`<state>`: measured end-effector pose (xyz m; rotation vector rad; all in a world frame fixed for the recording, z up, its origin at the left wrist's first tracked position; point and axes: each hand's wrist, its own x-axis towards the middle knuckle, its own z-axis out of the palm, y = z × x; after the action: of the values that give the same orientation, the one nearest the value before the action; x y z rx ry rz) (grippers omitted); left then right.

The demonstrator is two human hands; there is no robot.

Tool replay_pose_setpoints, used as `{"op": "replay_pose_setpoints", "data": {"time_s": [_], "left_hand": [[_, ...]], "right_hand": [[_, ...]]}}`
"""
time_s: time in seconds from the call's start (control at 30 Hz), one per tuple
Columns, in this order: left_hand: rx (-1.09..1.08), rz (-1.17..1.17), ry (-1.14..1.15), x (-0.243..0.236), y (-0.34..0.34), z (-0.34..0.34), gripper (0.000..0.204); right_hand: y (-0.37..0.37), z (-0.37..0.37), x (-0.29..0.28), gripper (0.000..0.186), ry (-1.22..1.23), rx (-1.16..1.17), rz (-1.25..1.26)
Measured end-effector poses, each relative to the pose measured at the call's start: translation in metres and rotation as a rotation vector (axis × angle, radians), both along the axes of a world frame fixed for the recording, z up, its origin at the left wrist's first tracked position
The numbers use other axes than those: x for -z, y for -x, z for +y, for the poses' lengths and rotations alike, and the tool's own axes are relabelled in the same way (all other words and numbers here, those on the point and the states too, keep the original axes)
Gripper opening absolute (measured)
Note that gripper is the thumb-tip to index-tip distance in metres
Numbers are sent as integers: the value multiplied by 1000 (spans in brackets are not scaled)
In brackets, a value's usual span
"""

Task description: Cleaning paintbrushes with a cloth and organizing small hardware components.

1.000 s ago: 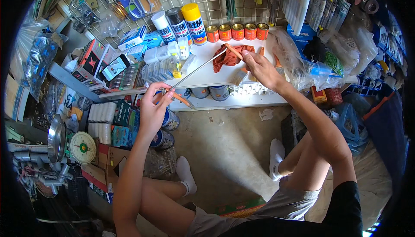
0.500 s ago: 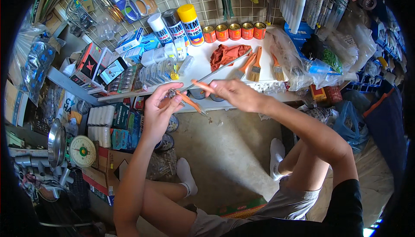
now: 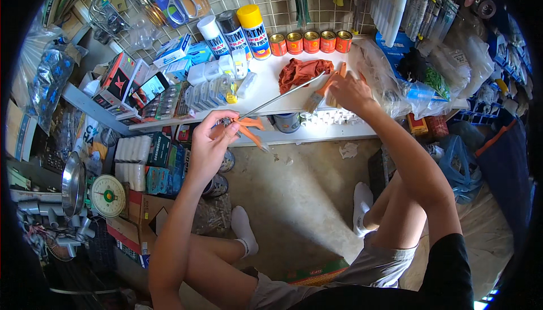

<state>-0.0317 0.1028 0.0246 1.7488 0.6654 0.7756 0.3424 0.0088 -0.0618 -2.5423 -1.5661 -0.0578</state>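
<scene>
My left hand is closed, pinching a thin metal rod that slants up and right over the shelf. Two orange-handled paintbrushes sit at the rod's near end by the fingertips, one with its bristles pointing down. Over the white shelf, my right hand has its fingers curled on the orange handle of a paintbrush; the hand hides most of that brush. Just left of it lies another paintbrush. Behind the rod's tip is a crumpled rust-red cloth.
Several small orange cans line the shelf's back beside spray cans. Clear plastic boxes and a phone are at left. Plastic bags lie at right. A dial scale stands lower left.
My right hand has moved away from the rod, right and up to the paintbrushes on the shelf. A second orange handle now sits at the rod's near end by my left fingers.
</scene>
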Motion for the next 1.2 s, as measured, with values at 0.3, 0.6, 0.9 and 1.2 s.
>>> {"op": "replay_pose_setpoints", "data": {"time_s": [0.3,0.6,0.9,1.2], "left_hand": [[-17,41,-58,14,14,15,18],[4,72,-56,15,12,14,19],[-58,21,-67,13,12,20,19],[-138,-15,15,10,16,24,20]], "right_hand": [[-26,5,6,72,-26,309,249],[-47,7,29,56,-96,329,258],[-6,-3,-36,42,-369,94,703],[73,-23,-84,52,-405,-280,1075]]}}
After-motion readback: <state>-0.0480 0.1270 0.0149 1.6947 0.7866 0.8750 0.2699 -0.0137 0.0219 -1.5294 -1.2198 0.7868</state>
